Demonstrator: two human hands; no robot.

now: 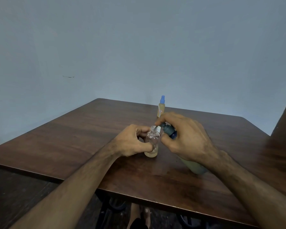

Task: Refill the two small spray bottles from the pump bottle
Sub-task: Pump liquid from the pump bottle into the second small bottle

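The clear small bottle [152, 142], uncapped at frame centre, holds little liquid; left hand [132, 141] grips it, right hand [185, 139] holds the tilted pump bottle [194, 166].

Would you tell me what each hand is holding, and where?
Left hand grips the open spray bottle by its body; right hand holds the pump bottle at its pump head.

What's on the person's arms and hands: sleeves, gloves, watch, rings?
Nothing worn that shows. Left hand and right hand are bare: no gloves, no visible rings. Both forearms are bare up to the frame edge, with no sleeves, watch, bands or markings in view.
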